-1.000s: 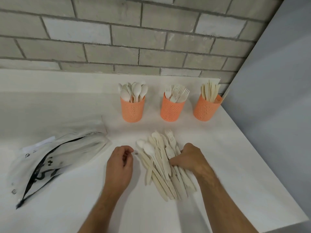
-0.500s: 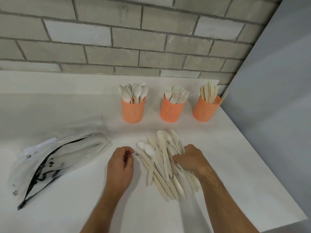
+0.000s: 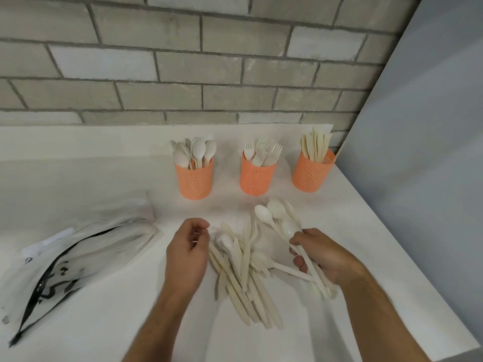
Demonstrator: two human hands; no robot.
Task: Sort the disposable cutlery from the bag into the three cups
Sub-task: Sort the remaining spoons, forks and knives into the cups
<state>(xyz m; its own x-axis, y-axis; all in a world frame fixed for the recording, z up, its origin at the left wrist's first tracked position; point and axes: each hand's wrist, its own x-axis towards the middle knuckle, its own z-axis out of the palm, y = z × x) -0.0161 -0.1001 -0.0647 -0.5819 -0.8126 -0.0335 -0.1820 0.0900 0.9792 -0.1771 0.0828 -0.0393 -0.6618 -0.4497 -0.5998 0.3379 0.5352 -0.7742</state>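
Note:
Three orange mesh cups stand in a row at the back: the left cup (image 3: 194, 182) holds spoons, the middle cup (image 3: 256, 177) forks, the right cup (image 3: 311, 175) knives. A pile of pale cutlery (image 3: 243, 273) lies on the white table between my hands. My right hand (image 3: 320, 253) grips a bunch of several spoons (image 3: 274, 218) by their handles, bowls pointing up and away, lifted off the pile's right side. My left hand (image 3: 187, 253) hovers at the pile's left edge, fingers loosely curled, holding nothing.
The clear plastic bag (image 3: 78, 254) with black print lies flat at the left. A grey brick wall runs behind the cups. The table's right edge (image 3: 407, 262) slants close past my right hand, with a grey wall beyond.
My right hand has gathered spoons out of the pile and drawn them up and to the right. The left hand has stayed beside the pile.

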